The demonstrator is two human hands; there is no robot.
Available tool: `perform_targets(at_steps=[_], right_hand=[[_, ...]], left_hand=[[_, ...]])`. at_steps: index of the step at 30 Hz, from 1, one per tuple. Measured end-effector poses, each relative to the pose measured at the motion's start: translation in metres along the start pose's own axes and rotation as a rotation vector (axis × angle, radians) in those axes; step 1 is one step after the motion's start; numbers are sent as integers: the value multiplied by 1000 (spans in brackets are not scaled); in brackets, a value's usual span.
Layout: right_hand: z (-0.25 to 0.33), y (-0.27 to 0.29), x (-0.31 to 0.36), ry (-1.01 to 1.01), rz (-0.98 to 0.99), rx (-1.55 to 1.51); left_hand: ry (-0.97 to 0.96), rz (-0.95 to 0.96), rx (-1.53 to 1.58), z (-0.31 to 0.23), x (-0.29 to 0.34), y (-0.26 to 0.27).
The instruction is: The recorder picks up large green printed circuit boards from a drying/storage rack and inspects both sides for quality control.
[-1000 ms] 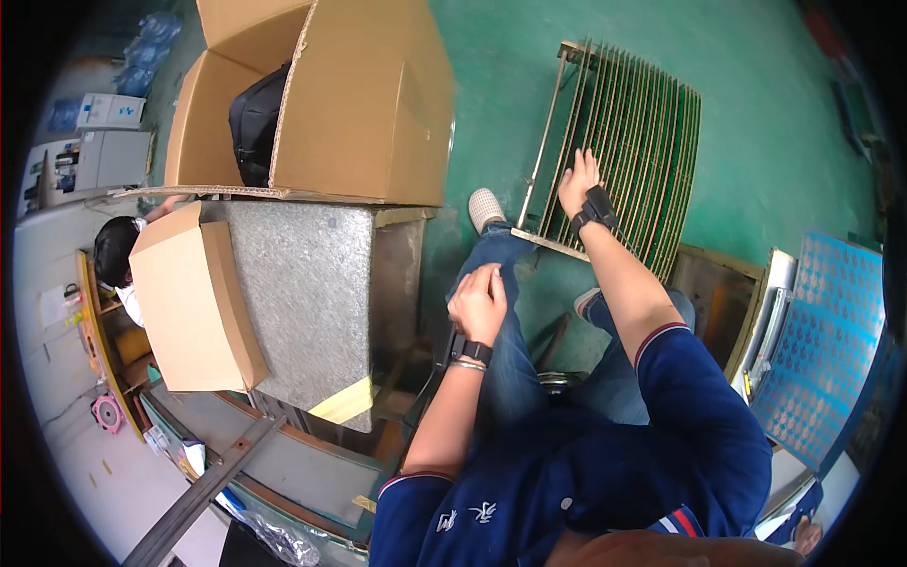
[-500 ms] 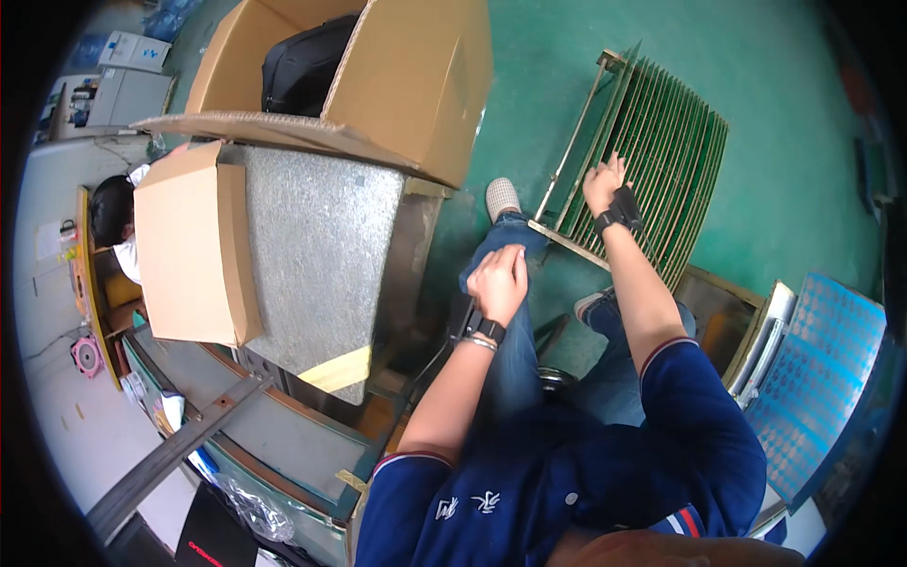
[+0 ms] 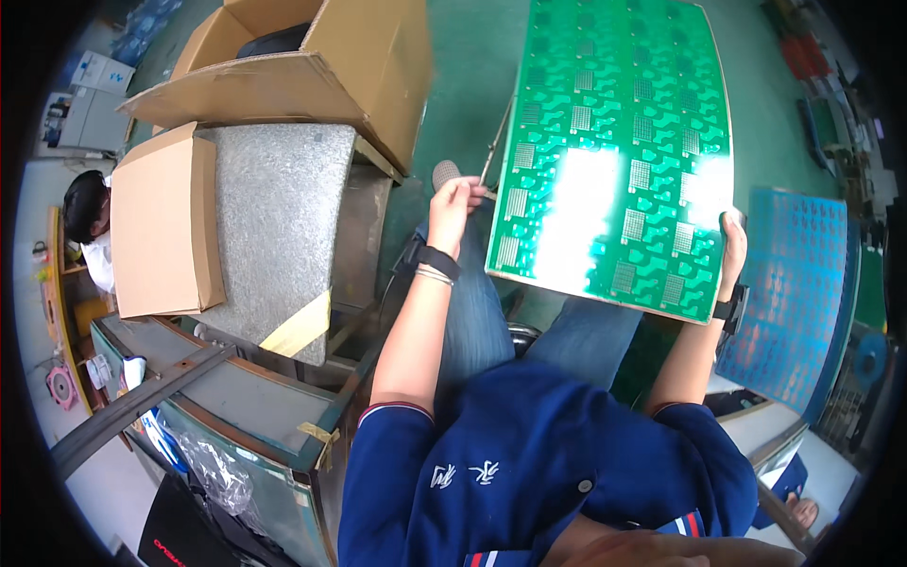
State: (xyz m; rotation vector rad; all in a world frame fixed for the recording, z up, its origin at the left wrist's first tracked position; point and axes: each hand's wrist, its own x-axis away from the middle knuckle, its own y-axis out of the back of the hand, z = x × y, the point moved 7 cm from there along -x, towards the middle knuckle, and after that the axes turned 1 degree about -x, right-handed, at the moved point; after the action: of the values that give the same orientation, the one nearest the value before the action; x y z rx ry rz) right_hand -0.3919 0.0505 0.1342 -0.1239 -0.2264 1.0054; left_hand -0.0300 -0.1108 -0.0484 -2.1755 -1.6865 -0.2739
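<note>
A large green circuit board panel (image 3: 557,123) is tilted up in front of me, with rows of small square patterns and bright glare on its face. My right hand (image 3: 733,248) is closed on its right edge, near the lower corner; most of those fingers are hidden behind the panel. Just off the panel's lower left edge is my left hand (image 3: 453,210), its fingers loosely bent and apart, holding nothing I can see. Behind the panel, only a thin rod of the metal rack (image 3: 495,146) shows.
At left, a metal-topped table (image 3: 279,180) carries a small carton (image 3: 156,227), with a big open cardboard box (image 3: 378,85) beyond it. A blue patterned panel (image 3: 789,293) stands at right. A dark metal bar (image 3: 142,406) crosses the lower left. Another person (image 3: 90,222) is at far left.
My right hand has lifted a green circuit board panel up from the rack toward me, and it covers most of the rack. My left hand has moved forward and left in the picture.
</note>
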Motion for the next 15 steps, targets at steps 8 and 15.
perform_targets(at_steps=[8, 15], right_hand=[[37, 17, 67, 135, 1, -36], [38, 25, 96, 164, 46, -241]], left_hand=[[63, 472, 567, -97, 82, -96], [0, 540, 491, -109, 96, -108]])
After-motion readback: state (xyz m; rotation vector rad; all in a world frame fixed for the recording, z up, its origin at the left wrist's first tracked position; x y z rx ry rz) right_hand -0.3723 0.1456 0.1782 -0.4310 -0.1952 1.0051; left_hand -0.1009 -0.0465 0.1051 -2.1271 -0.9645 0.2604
